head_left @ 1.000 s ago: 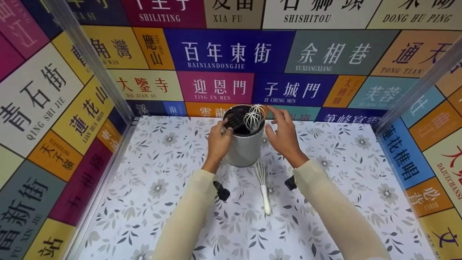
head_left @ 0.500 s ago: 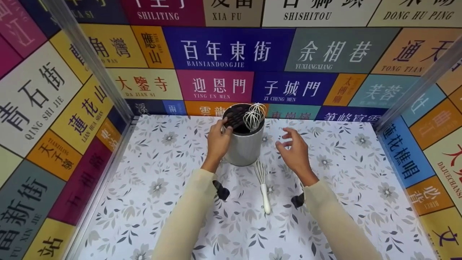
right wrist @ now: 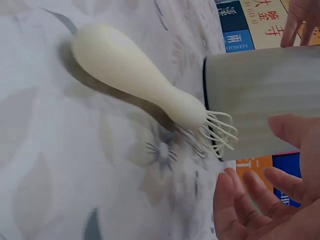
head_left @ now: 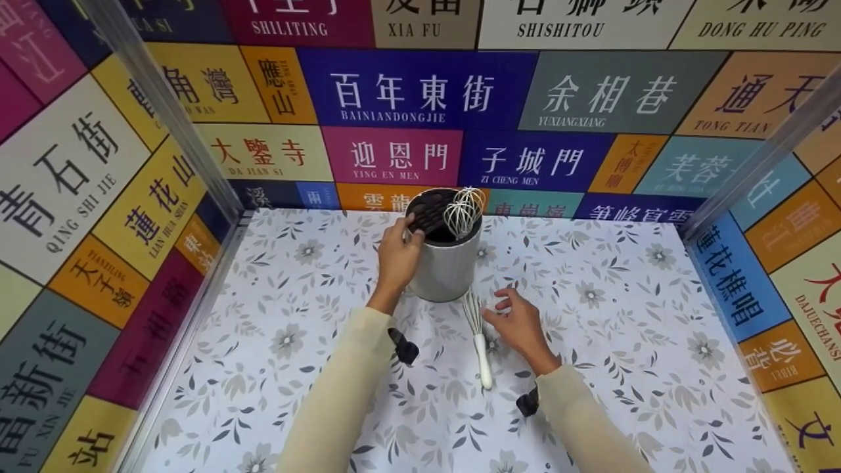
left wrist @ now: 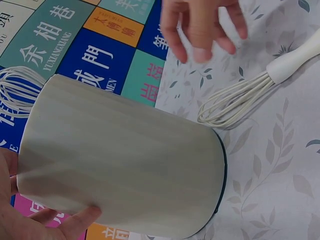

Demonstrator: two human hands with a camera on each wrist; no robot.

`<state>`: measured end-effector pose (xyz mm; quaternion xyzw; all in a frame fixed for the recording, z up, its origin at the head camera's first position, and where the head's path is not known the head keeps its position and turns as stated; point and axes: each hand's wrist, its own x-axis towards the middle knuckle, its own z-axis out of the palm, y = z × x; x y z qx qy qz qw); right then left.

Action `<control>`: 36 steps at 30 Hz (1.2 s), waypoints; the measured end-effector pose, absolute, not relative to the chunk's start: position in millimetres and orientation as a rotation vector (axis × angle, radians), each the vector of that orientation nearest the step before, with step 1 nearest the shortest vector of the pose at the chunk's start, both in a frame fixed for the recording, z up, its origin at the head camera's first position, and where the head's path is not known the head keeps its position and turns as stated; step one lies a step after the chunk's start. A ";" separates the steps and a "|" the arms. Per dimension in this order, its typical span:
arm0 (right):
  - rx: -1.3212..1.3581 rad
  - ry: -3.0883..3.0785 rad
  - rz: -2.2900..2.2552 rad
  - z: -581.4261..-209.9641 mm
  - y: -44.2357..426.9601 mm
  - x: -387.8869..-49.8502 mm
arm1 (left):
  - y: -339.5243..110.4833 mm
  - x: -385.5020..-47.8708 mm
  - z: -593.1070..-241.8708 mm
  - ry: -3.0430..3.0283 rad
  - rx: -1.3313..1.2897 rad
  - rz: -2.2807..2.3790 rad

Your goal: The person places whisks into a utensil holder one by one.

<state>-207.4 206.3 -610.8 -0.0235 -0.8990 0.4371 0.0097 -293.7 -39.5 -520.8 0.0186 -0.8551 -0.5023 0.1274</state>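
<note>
A grey canister (head_left: 445,272) stands upright, with a wire whisk (head_left: 463,211) and dark slotted pieces (head_left: 430,210) inside its black rim. My left hand (head_left: 397,259) grips its upper left edge; in the left wrist view that hand's fingers (left wrist: 82,220) lie against the wall. A second whisk (head_left: 483,361) with a white handle lies on the cloth, wires toward the canister's base. Just right of its wires hovers my right hand (head_left: 522,328), fingers loosely bent and holding nothing. The right wrist view shows the whisk handle (right wrist: 122,65) beside the open right hand (right wrist: 270,205).
A floral cloth (head_left: 282,394) covers the table. Behind it stands a colourful wall (head_left: 420,85) of printed signs, with more panels at both sides. Metal posts (head_left: 177,125) mark the back corners.
My right hand has moved away from the canister's rim, first to the right, then down and toward me beside the lying whisk. The left hand has kept its place on the canister.
</note>
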 end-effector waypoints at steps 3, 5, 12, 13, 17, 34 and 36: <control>-0.113 -2.862 1.336 -617.2 203.0 -201.0 | -39.2 -293.5 -520.6 -2.492 0.059 -1.467; -0.149 -2.907 1.292 -619.8 200.3 -196.8 | -39.2 -293.5 -520.4 -2.496 0.062 -1.467; -0.303 -3.000 1.390 -622.6 191.7 -185.2 | -39.0 -294.3 -520.7 -2.498 0.059 -1.460; -0.320 -2.995 1.420 -622.8 190.4 -184.3 | -39.0 -294.3 -520.5 -2.494 0.058 -1.461; -0.349 -2.978 1.470 -624.4 187.5 -181.5 | -38.9 -293.8 -520.4 -2.483 0.056 -1.461; -0.387 -2.915 1.771 -624.1 182.5 -172.1 | -37.4 -293.3 -521.1 -2.488 0.067 -1.453; -0.396 -2.883 1.832 -624.1 181.9 -170.9 | -37.3 -293.4 -521.1 -2.488 0.070 -1.452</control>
